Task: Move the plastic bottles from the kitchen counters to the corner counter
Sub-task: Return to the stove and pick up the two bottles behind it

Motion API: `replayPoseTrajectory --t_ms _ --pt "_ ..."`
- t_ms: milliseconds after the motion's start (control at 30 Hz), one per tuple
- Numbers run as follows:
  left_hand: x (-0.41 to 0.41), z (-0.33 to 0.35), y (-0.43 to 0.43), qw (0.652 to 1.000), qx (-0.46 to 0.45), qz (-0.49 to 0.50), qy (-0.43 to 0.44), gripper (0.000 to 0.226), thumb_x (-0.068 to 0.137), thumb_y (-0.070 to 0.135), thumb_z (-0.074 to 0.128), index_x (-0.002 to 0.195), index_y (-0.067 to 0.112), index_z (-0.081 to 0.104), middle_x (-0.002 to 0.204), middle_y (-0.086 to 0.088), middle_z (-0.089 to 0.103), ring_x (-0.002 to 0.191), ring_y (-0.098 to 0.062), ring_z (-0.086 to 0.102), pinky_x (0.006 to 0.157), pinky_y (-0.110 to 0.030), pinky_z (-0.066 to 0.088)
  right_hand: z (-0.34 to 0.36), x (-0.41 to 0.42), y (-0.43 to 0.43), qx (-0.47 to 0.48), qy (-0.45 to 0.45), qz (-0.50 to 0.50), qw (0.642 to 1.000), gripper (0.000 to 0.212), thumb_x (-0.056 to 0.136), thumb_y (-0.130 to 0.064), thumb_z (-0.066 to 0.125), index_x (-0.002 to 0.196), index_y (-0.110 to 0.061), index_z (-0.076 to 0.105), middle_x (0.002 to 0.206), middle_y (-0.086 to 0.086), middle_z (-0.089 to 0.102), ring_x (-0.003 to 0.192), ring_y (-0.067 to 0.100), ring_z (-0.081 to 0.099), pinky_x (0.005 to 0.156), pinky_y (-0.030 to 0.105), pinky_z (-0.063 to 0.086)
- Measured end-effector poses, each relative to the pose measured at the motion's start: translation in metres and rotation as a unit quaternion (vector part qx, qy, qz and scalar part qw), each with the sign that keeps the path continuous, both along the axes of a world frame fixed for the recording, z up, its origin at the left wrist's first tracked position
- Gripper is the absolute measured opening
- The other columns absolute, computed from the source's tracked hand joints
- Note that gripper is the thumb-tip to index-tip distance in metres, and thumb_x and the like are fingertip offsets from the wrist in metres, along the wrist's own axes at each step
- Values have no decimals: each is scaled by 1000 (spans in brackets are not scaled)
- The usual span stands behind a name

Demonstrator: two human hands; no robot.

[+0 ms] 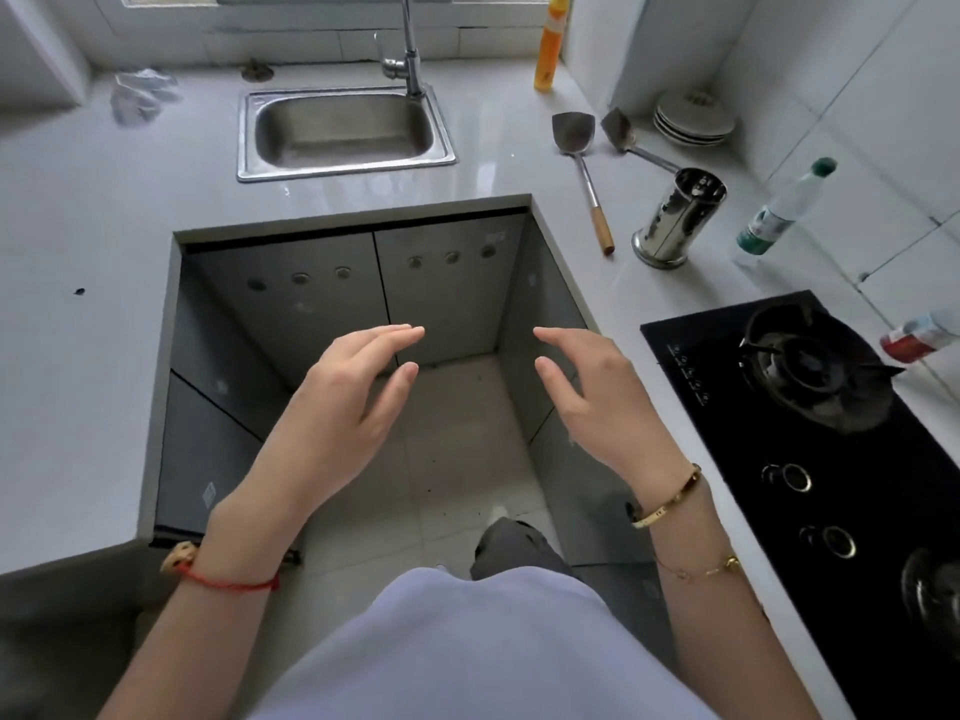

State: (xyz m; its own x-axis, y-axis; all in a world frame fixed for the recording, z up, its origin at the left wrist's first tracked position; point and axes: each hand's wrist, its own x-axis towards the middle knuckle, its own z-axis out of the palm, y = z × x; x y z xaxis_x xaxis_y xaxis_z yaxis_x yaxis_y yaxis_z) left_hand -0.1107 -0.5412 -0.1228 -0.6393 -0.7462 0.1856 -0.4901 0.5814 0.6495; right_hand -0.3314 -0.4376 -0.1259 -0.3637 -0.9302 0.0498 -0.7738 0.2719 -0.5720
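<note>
Three plastic bottles stand on the pale counter, all well apart from the hands: a clear plastic bottle with a green cap and green label (783,209) lies up and to the right of the right hand, against the tiled wall; a clear bottle with a red label (918,337) sits further right, at the frame's edge, behind the black glass gas hob (810,439); a tall orange-and-yellow plastic bottle (550,44) stands far above the right hand, by the window ledge. The left hand (343,402) and the right hand (597,397) hover side by side over the floor in the counter's recess — both empty, fingers spread and loosely curved, palms facing each other, touching nothing. Between the right hand and the green-capped bottle stands a shiny steel cylindrical holder (678,218); beside it lies a metal spatula with a wooden handle (584,168). Above the left hand — a stainless steel sink (345,132) with its tap.
</note>
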Motion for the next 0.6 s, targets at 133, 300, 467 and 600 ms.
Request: replayPoseTrajectory --t_ms 133,300,467,600 --pt "-23 -4 -31 1000 5 -15 -6 37 95 28 47 131 23 53 133 8 55 128 -5 44 108 -28 37 -6 -17 -23 11 -3 -18 1000 37 96 -29 46 133 -21 50 134 -5 55 128 9 42 103 15 26" --pt "-61 -6 -77 999 0 -46 -22 37 95 30 46 132 25 52 133 10 55 129 -4 42 108 -24 35 -12 -46 -60 7 -8 -38 999 38 97 -31 45 133 -22 49 134 -6 54 128 7 41 101 14 26" --pt "-112 -1 -132 996 -13 -75 -34 38 96 35 43 134 30 48 135 13 52 131 -2 40 109 -27 36 -14 -88 -107 3 -10 -61 998 38 97 -32 45 133 -23 49 134 -6 54 129 9 41 104 20 30" --pt "-158 8 -175 995 -10 -99 -31 38 97 39 41 134 35 46 136 17 50 120 -7 50 102 -33 44 -7 -130 -142 -3 -3 -88 996 38 97 -32 45 133 -22 49 134 -5 54 129 10 41 105 21 29"
